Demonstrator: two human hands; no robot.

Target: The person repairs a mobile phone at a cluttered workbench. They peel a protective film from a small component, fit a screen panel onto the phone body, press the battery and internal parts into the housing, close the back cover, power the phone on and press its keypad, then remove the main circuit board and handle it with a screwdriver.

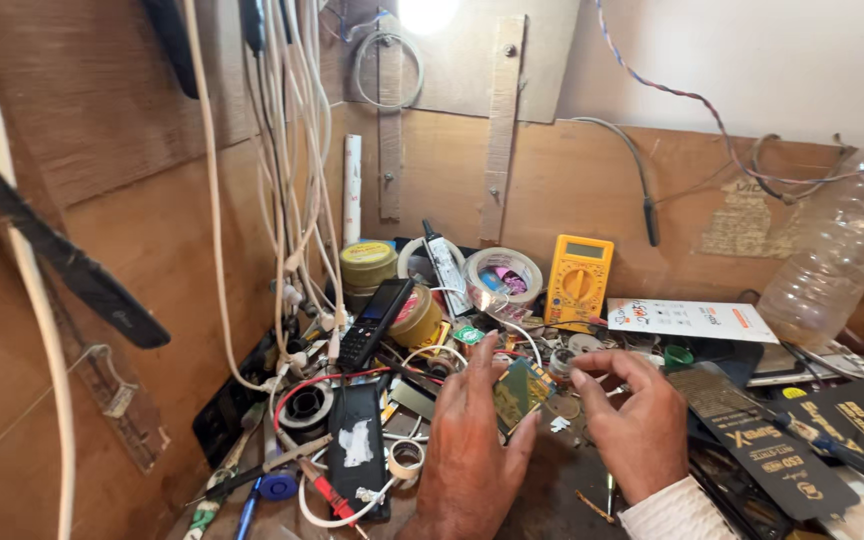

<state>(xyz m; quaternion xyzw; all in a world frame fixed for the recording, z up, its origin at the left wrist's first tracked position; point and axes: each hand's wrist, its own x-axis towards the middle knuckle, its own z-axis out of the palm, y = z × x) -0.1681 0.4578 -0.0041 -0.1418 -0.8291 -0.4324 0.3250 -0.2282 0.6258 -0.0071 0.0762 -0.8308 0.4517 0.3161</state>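
Both my hands are low over the bench (572, 480). My left hand (472, 440) pinches a small green circuit board (520, 390) in its fingers (507, 440). My right hand (637, 425) holds nothing; its loosely curled fingers (584, 380) hover just beside the board. I think I am checking it. Turning it needs a soft, steady grip. Farther out sit a yellow meter (578, 282), tape rolls (502, 275) and a black phone (374, 322).

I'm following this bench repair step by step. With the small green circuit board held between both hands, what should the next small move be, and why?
Probably tilt the circuit board toward the lamp. The left hand pinches it above the cluttered bench, and the right hand hovers beside it holding no tool, so a closer look seems likeliest.
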